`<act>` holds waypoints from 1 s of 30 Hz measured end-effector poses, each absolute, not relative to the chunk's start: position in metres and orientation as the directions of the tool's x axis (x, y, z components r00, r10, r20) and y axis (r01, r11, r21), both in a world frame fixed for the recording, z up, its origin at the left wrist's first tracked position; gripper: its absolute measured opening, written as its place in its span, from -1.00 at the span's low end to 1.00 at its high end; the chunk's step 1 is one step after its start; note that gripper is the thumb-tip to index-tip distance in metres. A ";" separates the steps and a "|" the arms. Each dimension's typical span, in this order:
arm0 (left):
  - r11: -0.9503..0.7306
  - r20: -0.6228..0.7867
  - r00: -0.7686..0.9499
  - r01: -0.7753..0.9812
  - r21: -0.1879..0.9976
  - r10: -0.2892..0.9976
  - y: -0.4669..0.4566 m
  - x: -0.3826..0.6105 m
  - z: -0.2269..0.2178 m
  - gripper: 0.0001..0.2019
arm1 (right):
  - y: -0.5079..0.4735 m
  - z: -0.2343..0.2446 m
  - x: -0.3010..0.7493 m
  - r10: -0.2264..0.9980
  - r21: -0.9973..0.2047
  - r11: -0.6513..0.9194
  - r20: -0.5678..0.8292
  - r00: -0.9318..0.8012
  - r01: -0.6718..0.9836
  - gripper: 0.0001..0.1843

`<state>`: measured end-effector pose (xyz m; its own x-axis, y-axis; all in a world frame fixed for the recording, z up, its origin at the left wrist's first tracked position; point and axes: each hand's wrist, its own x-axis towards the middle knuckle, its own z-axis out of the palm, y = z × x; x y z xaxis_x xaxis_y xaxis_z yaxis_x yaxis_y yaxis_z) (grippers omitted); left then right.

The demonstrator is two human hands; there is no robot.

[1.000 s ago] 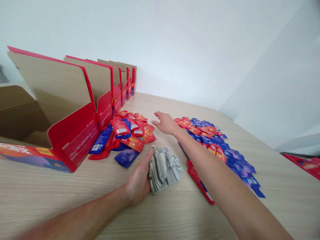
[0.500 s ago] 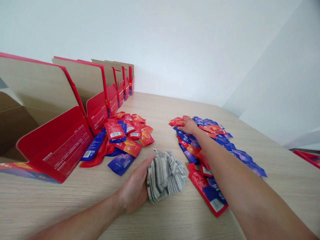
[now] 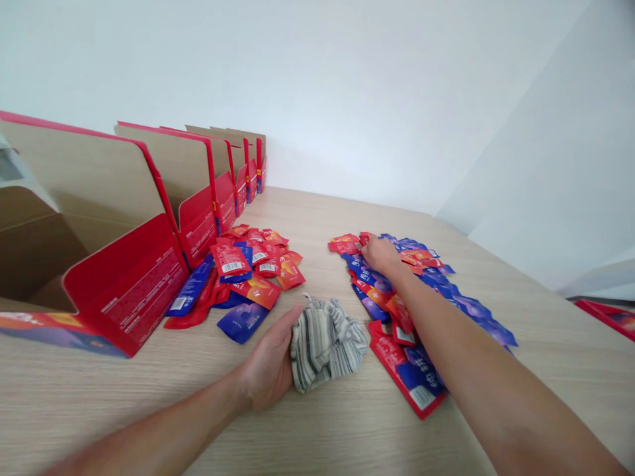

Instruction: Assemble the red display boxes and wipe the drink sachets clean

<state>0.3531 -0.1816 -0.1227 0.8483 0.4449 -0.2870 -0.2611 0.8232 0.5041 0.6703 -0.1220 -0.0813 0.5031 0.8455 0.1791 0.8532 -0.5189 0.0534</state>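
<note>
My left hand [image 3: 270, 363] grips a crumpled grey-and-white striped cloth [image 3: 325, 340] that rests on the wooden table [image 3: 317, 430]. My right hand [image 3: 380, 253] reaches forward and lies on the far end of a spread of red and blue sachets [image 3: 411, 297], fingers curled down onto them. My right forearm runs over that spread. A second pile of red and blue sachets [image 3: 243, 271] sits to the left of the cloth.
A row of open red cardboard boxes [image 3: 124, 264] with raised brown flaps stands along the left, the nearest one largest. White walls meet at the back right corner. Another red box edge [image 3: 608, 317] shows at the far right.
My right hand swung from the middle of the table rightward onto the right sachet pile and pulled the sachets slightly nearer. My left hand stayed on the cloth.
</note>
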 end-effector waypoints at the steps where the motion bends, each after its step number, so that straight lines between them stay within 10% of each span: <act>1: 0.824 -0.287 0.848 -0.262 0.502 0.445 -0.182 0.353 -0.123 -0.48 | -0.127 -0.076 0.664 0.840 0.049 -0.522 0.207 0.502 0.852 -0.62; 7: 0.821 -0.253 0.851 -0.299 0.486 0.460 -0.183 0.352 -0.120 -0.44 | -0.192 -0.073 0.584 0.862 -0.005 -0.413 0.319 0.393 0.911 -0.52; 14: 0.794 -0.235 0.822 -0.363 0.487 0.519 -0.185 0.352 -0.118 -0.47 | -0.281 -0.122 0.481 0.959 -0.264 0.123 0.278 -0.047 0.957 -0.33; 30: 0.750 -0.265 0.815 -0.279 0.600 0.516 -0.190 0.347 -0.116 -0.64 | -0.289 -0.114 0.496 0.937 -0.384 0.022 0.331 0.115 0.923 -0.63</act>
